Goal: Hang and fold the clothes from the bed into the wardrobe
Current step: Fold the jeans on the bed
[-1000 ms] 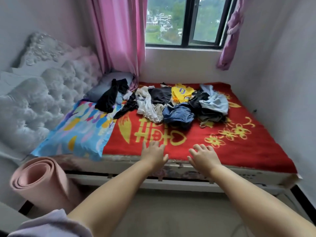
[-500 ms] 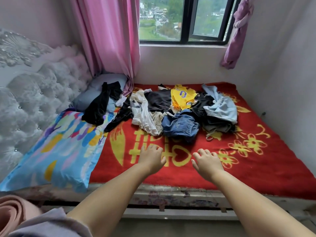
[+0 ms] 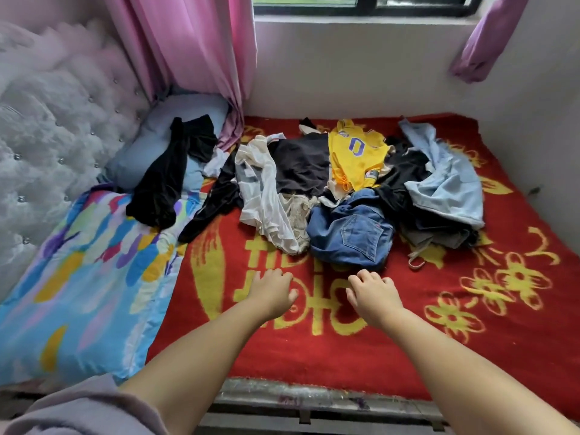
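Both arms reach out over the red blanket [image 3: 408,356], and neither hand holds anything. The left hand [image 3: 272,289] and the right hand [image 3: 373,295] hover side by side with fingers loosely curled, empty, palms down. The heap of clothes [image 3: 329,189] lies just beyond the fingertips, running crosswise to the reach, so its long line spreads to either side of the hands rather than away from them. Nearest is the pair of blue jeans [image 3: 351,237], crumpled straight ahead of the right hand and only a little past it; that hand looks the closer one for a first pick. Ahead of the left hand sits the white garment [image 3: 266,196], a bit farther off. The yellow jersey [image 3: 356,155] lies beyond the jeans, deeper in the heap. No wardrobe is in sight from here
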{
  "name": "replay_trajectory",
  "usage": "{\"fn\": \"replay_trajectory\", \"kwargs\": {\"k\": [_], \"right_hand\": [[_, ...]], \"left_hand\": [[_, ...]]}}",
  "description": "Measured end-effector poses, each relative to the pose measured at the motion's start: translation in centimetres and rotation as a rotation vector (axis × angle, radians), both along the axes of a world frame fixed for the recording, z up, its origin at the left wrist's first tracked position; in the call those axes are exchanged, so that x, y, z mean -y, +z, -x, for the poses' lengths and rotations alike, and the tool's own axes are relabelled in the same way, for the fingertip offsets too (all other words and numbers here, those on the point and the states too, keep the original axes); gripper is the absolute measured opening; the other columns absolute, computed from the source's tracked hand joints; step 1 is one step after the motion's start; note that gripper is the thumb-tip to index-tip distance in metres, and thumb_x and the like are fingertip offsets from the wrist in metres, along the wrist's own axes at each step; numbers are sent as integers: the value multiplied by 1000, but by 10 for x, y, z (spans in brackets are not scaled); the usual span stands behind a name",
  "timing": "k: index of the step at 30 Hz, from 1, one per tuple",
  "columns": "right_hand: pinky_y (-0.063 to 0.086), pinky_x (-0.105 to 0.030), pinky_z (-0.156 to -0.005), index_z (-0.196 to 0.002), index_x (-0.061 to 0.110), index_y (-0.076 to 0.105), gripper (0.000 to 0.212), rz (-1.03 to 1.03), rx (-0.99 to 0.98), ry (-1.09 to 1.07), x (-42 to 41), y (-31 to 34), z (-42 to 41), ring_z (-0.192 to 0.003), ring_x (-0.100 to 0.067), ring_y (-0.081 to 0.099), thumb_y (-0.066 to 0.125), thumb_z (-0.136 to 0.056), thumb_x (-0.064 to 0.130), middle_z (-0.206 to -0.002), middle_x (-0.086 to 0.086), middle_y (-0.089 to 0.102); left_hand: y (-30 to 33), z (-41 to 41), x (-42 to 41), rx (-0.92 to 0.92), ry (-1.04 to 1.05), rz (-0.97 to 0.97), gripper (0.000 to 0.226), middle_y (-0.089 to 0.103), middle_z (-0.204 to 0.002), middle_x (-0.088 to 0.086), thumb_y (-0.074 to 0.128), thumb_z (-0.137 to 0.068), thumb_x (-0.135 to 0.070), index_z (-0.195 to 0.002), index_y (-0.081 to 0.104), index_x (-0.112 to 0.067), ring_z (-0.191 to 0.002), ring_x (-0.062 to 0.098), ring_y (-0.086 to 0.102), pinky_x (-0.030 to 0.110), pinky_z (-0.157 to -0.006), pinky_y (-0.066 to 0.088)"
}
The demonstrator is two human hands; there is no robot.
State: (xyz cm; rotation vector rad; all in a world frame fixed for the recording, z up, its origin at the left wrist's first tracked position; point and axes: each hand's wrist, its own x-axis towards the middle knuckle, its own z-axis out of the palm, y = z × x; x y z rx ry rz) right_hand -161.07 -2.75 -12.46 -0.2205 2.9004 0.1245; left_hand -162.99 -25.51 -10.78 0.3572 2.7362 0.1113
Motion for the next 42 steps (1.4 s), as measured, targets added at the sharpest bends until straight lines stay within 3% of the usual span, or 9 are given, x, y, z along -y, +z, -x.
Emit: {"fn": "replay_trajectory", "kwargs": {"k": [11,15,20,23,26,29,32,37,42], "right_hand": [[39,-37,-94,-131,22,42,37,-5,215,-78,-64,-105,142,-123,-21,44,39,-96,32,-132,0,44],[38,-36,-100,-146,24,25,57,28,234,-178,-89,-169,159,-134,-21,33,47,-93,28,-148,-1,29],[15,-42,-117,-152,26,-9,95,95,220,-334,-102,-226,153,-148,-19,4,60,-88,36,-161,-5,-4],[13,-45,-118,-152,19,-9,97,182,181,-461,-103,-236,158,-148,-19,2,63,-87,25,-161,-4,-1],[12,-42,-117,-153,15,14,79,447,151,-650,-102,-224,169,-143,-21,25,48,-83,0,-155,-6,29],[40,-40,-99,-137,15,44,65,600,106,-635,-102,-190,177,-117,-34,51,40,-76,-7,-129,-14,59],[47,-41,-81,-129,15,53,55,619,79,-593,-110,-144,184,-103,-39,58,45,-78,-5,-112,-20,65],[44,-35,-77,-119,16,62,32,687,-30,-509,-127,-46,202,-100,-31,60,50,-92,7,-109,-11,68],[37,-34,-62,-85,14,64,17,678,0,-355,-125,49,213,-73,-24,56,53,-96,22,-74,-3,61]], "left_hand": [[-109,137,-75,124,-28,-61,49,49,-130,8,42,-95,-32,-140,38,-16,-121,27,45,41,-100,36],[-183,158,-114,84,-154,-85,65,34,-143,9,47,-93,-31,-150,19,-17,-132,26,32,38,-106,29],[-251,171,-133,3,-247,4,80,-2,-160,12,51,-93,-36,-153,0,-19,-148,23,-1,40,-117,10],[-261,185,-131,-11,-249,17,91,1,-160,11,56,-90,-37,-152,-8,-19,-148,22,2,41,-117,12],[-253,202,-134,1,-221,-60,77,43,-141,5,53,-91,-30,-153,8,-17,-132,20,38,41,-113,18],[-227,216,-136,-36,-152,-132,27,66,-106,6,38,-96,-18,-120,52,-15,-103,29,57,34,-103,23],[-185,223,-128,-7,-142,-252,15,64,-93,13,37,-95,-10,-93,52,-9,-94,35,54,34,-84,29],[-91,232,-102,-16,-103,-356,13,58,-94,19,41,-97,-13,-95,51,-6,-89,35,53,40,-67,37],[-8,231,-76,-92,-53,-363,19,58,-92,18,37,-100,-17,-94,49,-3,-82,35,54,39,-65,34]]}}
